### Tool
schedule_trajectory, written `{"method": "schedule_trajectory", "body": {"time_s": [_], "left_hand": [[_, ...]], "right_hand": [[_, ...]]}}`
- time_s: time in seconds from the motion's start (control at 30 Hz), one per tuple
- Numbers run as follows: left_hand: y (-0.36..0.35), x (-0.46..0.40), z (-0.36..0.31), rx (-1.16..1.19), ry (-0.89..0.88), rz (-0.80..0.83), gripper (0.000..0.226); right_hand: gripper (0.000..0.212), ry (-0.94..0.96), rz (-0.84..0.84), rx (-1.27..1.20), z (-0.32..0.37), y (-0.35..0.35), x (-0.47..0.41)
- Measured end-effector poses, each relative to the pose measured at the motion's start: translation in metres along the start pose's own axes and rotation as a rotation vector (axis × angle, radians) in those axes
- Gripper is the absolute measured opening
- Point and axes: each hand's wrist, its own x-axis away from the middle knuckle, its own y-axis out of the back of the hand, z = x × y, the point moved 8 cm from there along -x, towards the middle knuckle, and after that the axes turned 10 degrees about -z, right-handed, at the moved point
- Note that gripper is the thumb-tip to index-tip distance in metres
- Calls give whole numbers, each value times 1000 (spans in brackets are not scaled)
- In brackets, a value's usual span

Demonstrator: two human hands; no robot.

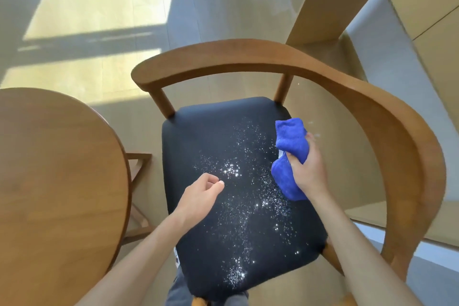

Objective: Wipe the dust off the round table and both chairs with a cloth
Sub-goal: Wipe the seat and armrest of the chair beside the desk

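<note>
- On the far left we have the round wooden surface (57, 181), its edge close beside the chair; if we sweep the grit leftward off the seat, we judge that some could land on or under it and mean wiping again.
- Our left hand (201, 192) hovers over the front-left of the black seat (211, 131), fingers loosely curled and holding nothing. It sits right next to the brightest cluster of white specks (231, 171), so a careless drop of the palm could press them into the fabric.
- The specks run in a scattered band from mid-seat down to the front edge, glinting in the sun. We cannot say whether they are dust, crumbs or something grainier. A fast stroke would likely flick them onto the floor (99, 20) rather than gather them.
- Our right hand (308, 169) grips the blue cloth (290, 156) bunched in its fist at the seat's right side. The cloth looks thick and plush, folded into a lump, with one end poking up and the other hanging down. Bunched like this it offers little flat face, so we expect streaks unless it is opened out.
- The curved wooden backrest and armrest (372, 97) wraps close around the right, and a wide stroke could knock our knuckles against it.
</note>
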Motion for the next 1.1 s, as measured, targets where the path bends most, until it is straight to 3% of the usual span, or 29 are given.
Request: {"method": "schedule_trajectory", "body": {"time_s": [0.03,0.13,0.27,0.4,0.57,0.73,0.9,1.1], "left_hand": [[0,-7,5,10,5,-4,12],[-2,-29,16,26,12,-19,12],[4,-56,23,38,-17,-85,16],[34,-85,19,38,-84,-280,18],[66,-116,12,87,-124,-478,22],[80,-136,35,175,6,-550,42],[76,-144,84,308,267,-541,48],[85,-137,111,487,430,-635,53]], "right_hand": [[33,6,16,98,-6,-12,-8],[77,-21,156,479,-34,-56,-19],[90,84,189,725,-54,-99,-20],[85,134,-4,709,-61,-104,-26],[61,137,-217,652,-58,-109,-32],[49,69,-372,631,-43,-127,-44],[38,151,-337,587,2,-174,-48],[31,508,7,490,100,-306,25]]}}
